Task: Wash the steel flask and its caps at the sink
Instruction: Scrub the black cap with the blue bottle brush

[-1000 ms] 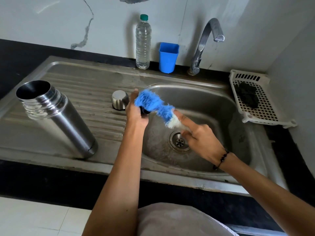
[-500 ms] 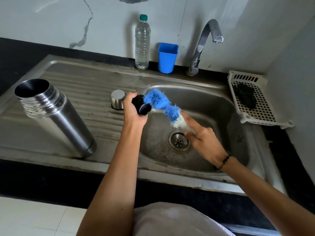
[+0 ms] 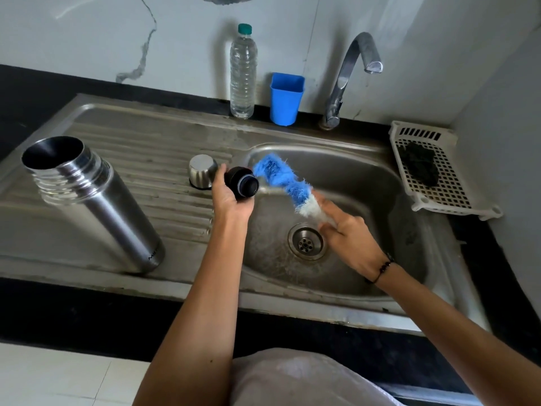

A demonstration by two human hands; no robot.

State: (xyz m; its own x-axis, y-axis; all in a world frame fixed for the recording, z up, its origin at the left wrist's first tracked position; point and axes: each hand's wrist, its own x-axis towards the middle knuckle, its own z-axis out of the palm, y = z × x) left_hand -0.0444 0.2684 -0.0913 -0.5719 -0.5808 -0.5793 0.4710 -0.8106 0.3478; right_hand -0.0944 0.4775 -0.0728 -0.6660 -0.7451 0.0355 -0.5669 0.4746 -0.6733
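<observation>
The open steel flask (image 3: pixel 96 206) stands upright on the ribbed drainboard at the left. A steel cup cap (image 3: pixel 202 174) sits upside down on the drainboard near the basin. My left hand (image 3: pixel 227 197) grips the black stopper cap (image 3: pixel 243 186) over the basin's left edge. My right hand (image 3: pixel 349 238) holds the handle of a blue and white bottle brush (image 3: pixel 282 183), whose bristles lie just right of the stopper. Whether bristles and stopper touch is not clear.
The steel sink (image 3: pixel 351 171) has a drain (image 3: pixel 306 241) below my right hand and a tap (image 3: pixel 348 71) behind. A water bottle (image 3: pixel 242 71) and a blue cup (image 3: pixel 286 98) stand at the back wall. A white basket (image 3: pixel 433 171) with a dark scrubber sits right.
The brush has slid off the stopper toward the right, uncovering the black stopper in my left hand. My right hand has drawn back slightly.
</observation>
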